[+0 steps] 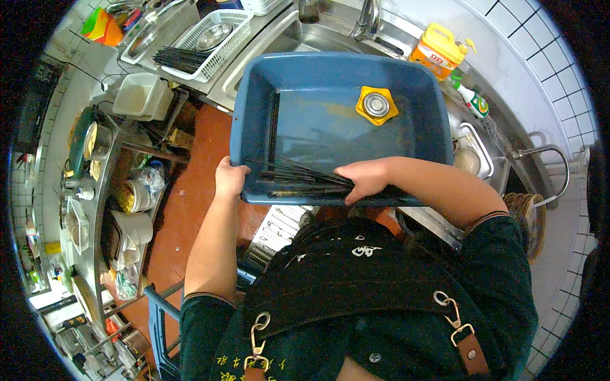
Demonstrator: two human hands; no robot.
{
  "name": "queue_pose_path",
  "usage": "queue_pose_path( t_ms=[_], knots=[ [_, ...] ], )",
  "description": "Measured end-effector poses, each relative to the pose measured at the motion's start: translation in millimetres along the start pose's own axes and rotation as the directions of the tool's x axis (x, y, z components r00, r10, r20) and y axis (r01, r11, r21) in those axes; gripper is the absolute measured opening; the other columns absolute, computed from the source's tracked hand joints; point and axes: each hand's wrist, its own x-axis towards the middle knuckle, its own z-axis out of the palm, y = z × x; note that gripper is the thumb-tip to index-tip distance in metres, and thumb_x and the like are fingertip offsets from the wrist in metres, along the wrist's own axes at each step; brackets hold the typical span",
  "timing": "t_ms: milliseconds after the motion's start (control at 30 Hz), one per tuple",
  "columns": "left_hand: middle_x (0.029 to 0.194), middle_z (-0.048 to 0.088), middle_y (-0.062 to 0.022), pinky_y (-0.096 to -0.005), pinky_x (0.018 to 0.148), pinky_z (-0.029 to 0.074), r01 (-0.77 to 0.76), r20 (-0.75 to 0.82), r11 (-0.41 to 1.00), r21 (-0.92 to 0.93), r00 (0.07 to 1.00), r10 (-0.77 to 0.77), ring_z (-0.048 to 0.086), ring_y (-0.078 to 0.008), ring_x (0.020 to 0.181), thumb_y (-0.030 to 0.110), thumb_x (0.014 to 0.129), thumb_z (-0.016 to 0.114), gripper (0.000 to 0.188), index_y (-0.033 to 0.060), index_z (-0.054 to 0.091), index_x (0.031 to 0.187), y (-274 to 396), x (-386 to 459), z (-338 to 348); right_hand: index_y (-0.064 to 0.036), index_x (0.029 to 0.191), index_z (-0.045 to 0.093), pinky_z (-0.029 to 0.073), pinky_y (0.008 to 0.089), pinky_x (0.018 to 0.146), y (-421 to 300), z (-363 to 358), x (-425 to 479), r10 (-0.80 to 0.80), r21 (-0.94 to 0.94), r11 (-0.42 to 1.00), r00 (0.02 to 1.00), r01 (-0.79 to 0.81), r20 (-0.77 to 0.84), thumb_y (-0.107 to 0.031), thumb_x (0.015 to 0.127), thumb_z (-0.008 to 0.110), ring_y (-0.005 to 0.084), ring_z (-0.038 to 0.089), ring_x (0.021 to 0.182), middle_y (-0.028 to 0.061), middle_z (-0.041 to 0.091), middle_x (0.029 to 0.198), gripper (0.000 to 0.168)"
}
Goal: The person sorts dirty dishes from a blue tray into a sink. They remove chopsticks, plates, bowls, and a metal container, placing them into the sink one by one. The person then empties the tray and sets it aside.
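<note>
A blue plastic tub [305,128] is in front of me, partly over the sink counter. My left hand [230,178] grips its near left corner, thumb over the rim. Inside the tub, my right hand [366,178] holds the ends of a fanned bundle of black chopsticks [305,172]. Their other ends spread towards the left wall. More dark chopsticks [274,128] lie along that left wall. Towards the tub's far right sits a yellow star-shaped piece [364,112] with a round metal centre. My right forearm hides part of the near right rim.
Behind the tub are a steel sink [310,35] and a faucet [368,19]. A white basket [221,57] at the far left holds black chopsticks and a metal bowl. A yellow detergent jug [436,52] and a spray bottle [472,100] stand right. Loaded steel shelving [107,190] runs along the left.
</note>
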Motion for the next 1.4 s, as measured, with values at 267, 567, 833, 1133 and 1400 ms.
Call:
queue_pose_path(
  t_ms=[267, 567, 833, 1133, 1400],
  knots=[
    [0.079, 0.059, -0.0117, -0.0305, 0.064, 0.046, -0.015, 0.072, 0.996, -0.091, 0.997, 0.022, 0.056, -0.0199, 0.069, -0.001, 0.064, 0.056, 0.026, -0.0028, 0.053, 0.089, 17.6, -3.0, 6.1, -0.002, 0.097, 0.044, 0.042, 0.0357, 0.069, 25.0, -10.6, -36.2, -0.087, 0.050, 0.993, 0.961, 0.103, -0.264, -0.020, 0.074, 0.059, 0.0263, 0.052, 0.076, 0.0176, 0.054, 0.085, 0.033],
    [0.085, 0.058, -0.0108, -0.0306, 0.066, 0.045, 0.007, 0.092, 0.991, -0.132, 0.996, 0.006, 0.056, -0.0205, 0.071, -0.002, 0.063, 0.051, 0.032, -0.0032, 0.050, 0.095, 8.2, 4.3, -11.1, -0.004, 0.091, 0.049, 0.040, 0.0216, 0.054, 33.2, -74.5, -218.5, 0.131, 0.190, 0.975, 0.389, 0.117, -0.912, -0.020, 0.071, 0.063, 0.0071, 0.048, 0.059, 0.0010, 0.051, 0.068, 0.029],
    [0.095, 0.056, -0.0128, -0.0338, 0.074, 0.043, -0.004, 0.127, 1.000, -0.008, 0.992, 0.005, 0.055, -0.0253, 0.081, -0.002, 0.064, 0.050, 0.041, -0.0026, 0.047, 0.105, -10.2, 11.7, -39.5, -0.003, 0.103, 0.041, 0.041, 0.0263, 0.052, 202.6, 35.3, -298.7, 0.626, 0.627, 0.778, -0.103, 0.017, -0.773, -0.012, 0.072, 0.056, 0.0133, 0.050, 0.059, 0.0064, 0.052, 0.068, 0.035],
    [0.100, 0.054, -0.0138, -0.0363, 0.078, 0.043, 0.009, 0.011, 0.958, 0.287, 1.000, -0.012, 0.054, -0.0283, 0.083, -0.004, 0.061, 0.054, 0.054, -0.0013, 0.043, 0.114, -12.4, 11.7, -36.9, -0.003, 0.104, 0.039, 0.042, 0.0431, 0.076, 344.9, 143.2, -228.8, 0.785, 0.969, 0.239, -0.575, -0.061, -0.230, -0.013, 0.077, 0.052, 0.0384, 0.052, 0.091, 0.0234, 0.054, 0.095, 0.031],
    [0.109, 0.051, -0.0170, -0.0413, 0.075, 0.042, 0.093, 0.000, 0.835, 0.542, 0.994, -0.111, 0.049, -0.0319, 0.090, 0.003, 0.068, 0.060, 0.053, -0.0034, 0.044, 0.117, 9.0, -8.8, -18.4, -0.016, 0.130, 0.023, 0.041, 0.0436, 0.083, 399.6, 165.6, -259.1, 0.783, 0.961, -0.098, -0.577, 0.258, 0.234, -0.015, 0.082, 0.048, 0.0344, 0.046, 0.104, 0.0178, 0.041, 0.119, 0.054]
  ],
)
